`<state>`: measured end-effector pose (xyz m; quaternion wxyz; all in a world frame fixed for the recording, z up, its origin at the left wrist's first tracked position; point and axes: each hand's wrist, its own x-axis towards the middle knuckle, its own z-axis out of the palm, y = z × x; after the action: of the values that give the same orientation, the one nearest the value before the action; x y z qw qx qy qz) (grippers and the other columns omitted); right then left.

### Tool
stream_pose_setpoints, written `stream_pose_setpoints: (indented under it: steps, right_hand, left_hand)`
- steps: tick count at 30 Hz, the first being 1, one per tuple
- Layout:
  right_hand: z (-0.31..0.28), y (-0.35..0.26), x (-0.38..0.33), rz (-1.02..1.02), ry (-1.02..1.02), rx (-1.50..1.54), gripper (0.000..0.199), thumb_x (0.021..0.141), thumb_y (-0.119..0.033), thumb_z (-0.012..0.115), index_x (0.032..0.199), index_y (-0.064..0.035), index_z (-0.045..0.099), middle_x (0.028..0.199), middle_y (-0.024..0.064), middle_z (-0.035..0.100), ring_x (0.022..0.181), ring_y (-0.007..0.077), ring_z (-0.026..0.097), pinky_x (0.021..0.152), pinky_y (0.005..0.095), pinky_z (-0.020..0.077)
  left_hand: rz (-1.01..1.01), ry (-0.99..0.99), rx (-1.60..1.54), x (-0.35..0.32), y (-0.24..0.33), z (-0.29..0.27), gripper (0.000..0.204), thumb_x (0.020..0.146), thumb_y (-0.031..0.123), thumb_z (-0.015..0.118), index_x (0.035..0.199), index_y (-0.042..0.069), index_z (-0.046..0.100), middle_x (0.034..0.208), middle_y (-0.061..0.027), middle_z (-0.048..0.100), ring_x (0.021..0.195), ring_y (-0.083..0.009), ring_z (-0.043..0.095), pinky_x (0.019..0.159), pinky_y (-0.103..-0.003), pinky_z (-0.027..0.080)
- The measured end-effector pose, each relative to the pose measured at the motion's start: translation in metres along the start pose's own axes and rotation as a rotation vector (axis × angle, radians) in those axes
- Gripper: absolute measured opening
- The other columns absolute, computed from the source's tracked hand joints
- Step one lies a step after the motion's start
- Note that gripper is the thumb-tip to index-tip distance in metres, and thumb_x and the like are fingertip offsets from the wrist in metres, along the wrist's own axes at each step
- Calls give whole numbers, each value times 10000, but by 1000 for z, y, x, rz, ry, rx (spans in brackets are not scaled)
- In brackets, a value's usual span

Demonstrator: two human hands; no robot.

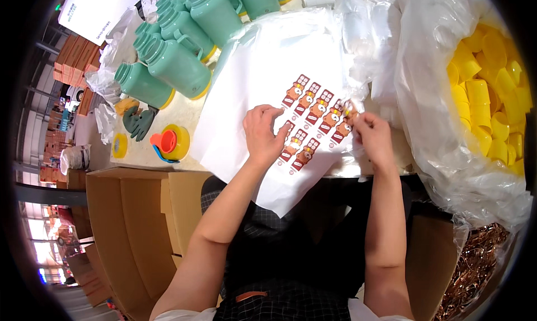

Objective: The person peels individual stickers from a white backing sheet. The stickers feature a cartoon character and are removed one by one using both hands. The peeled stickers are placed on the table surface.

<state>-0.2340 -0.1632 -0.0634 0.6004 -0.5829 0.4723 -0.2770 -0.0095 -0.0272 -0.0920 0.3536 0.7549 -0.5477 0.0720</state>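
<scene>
A white backing sheet (pixel 263 75) printed with several brown-and-red bear stickers (pixel 318 105) lies over the table in front of me and hangs past its near edge. My left hand (pixel 263 133) rests on the sheet at the left of the stickers, thumb and fingers apart, holding nothing. At the sheet's right side, my right hand (pixel 373 137) pinches a bear sticker (pixel 349 109) between thumb and fingertips. That sticker stands up from the row, partly lost in glare. Whether its edge still touches the sheet I cannot tell.
Several green jugs (pixel 179 66) with yellow bases crowd the far left. Nearer are dark gloves (pixel 138 122) and a yellow ring-shaped part (pixel 178 143). On the right, a clear plastic bag (pixel 425 91) holds yellow cups (pixel 478 100). An open cardboard box (pixel 131 231) sits below left.
</scene>
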Motion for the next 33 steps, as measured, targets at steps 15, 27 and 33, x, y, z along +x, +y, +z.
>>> stream_pose_setpoints:
  steps: [15,27,33]
  right_hand:
    - [31,14,-9,55,-314,339,195,920,-214,627,864,-43,702,765,-42,592,691,46,451,621,208,340]
    - [49,3,4,167,-316,554,225,957,-238,554,859,-57,644,808,-16,589,760,83,538,669,239,447]
    - [63,-8,6,275,-234,713,198,946,-173,556,851,-33,658,760,2,564,631,76,495,491,210,374]
  left_hand:
    - [278,-90,-152,6,48,-16,352,737,65,718,1081,93,644,1149,-85,594,1093,-290,513,956,-413,359]
    - [394,-205,-117,45,40,-26,233,710,72,744,931,133,699,1028,-19,623,1005,-242,547,932,-400,370]
    - [441,-131,-129,49,35,-29,199,690,77,760,872,132,701,962,2,639,953,-220,557,894,-382,384]
